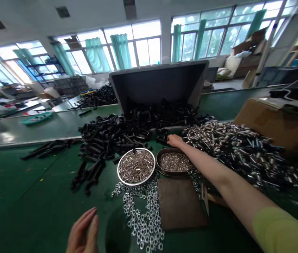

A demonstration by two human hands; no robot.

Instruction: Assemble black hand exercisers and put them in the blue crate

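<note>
My right hand [174,140] reaches far out over the table, its fingers closed at the end of a black part [162,135] beside the black heap. Just below that hand stands a dark oval tin [160,168] of small metal pieces. A white-rimmed round dish [119,175] full of small metal pins sits to its left. Low in the view, my left hand [83,232] hovers over the green table, fingers stretched and thumb slightly apart, with nothing visible between them. Loose metal nuts or rings [149,218] lie spread between the left hand and a brown flat plate [180,203].
A big grey bin [162,80] lies tipped toward me, black parts [106,137] spilling out. On the right are a heap of metal-ended parts [233,147], a cardboard box [272,123] and a pointed blade-like tool [205,200]. Several black pieces [48,147] lie at left.
</note>
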